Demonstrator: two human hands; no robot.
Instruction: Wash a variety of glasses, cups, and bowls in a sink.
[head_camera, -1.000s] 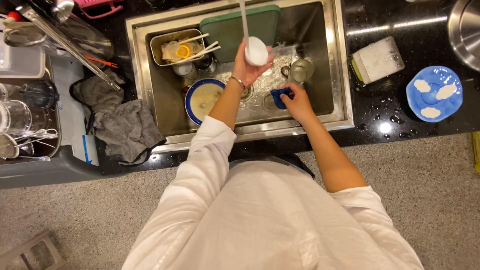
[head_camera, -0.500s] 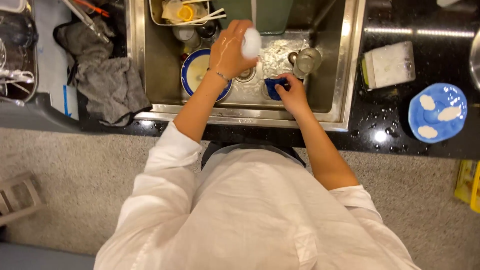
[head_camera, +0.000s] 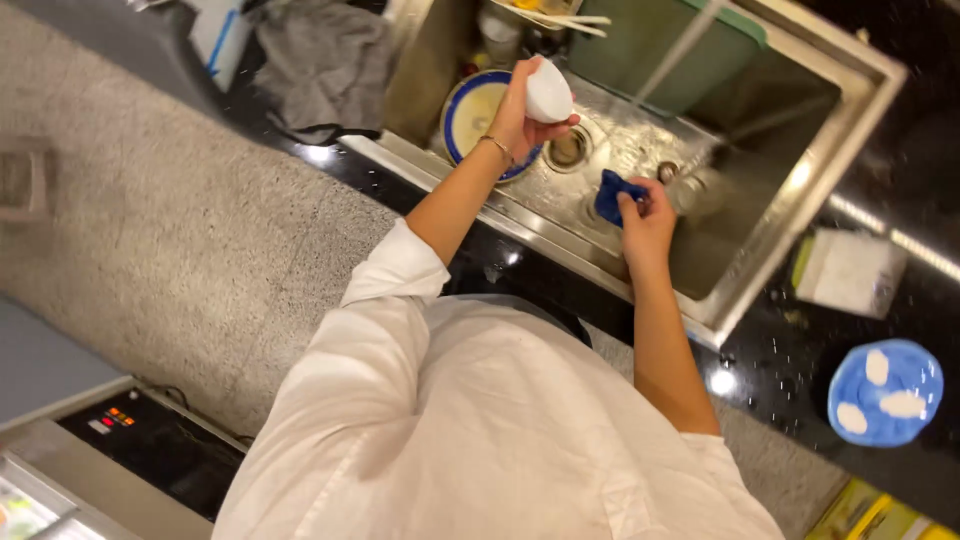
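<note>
Left hand (head_camera: 518, 112) raised over sink (head_camera: 760, 240), fingers wrapped round small white bowl (head_camera: 548, 92), thumb on near side, bowl tilted w/ underside turned toward camera. Thin bracelet on that wrist. Right hand (head_camera: 645, 218) lower, over sink floor just right of drain (head_camera: 568, 150), fingers curled shut, pinching blue cloth (head_camera: 612, 192) bunched at fingertips. Bowl & cloth apart, not touching. Below left hand, resting in sink's left part: round plate w/ blue rim (head_camera: 468, 112), yellowish centre. Behind, at back of sink: green tub (head_camera: 650, 60); thin stream or spout line crossing in front of it, can't tell which. Glassy item (head_camera: 700, 188) near right hand, blurred, kind unclear. On dark wet counter (head_camera: 780, 350) right of sink: pale sponge-like block w/ green edge (head_camera: 848, 272), further toward camera a blue dish w/ white blobs (head_camera: 884, 392). Left of sink: crumpled grey towel (head_camera: 325, 62). White long sleeves rolled above elbows, both forearms bare. Speckled floor at left.
</note>
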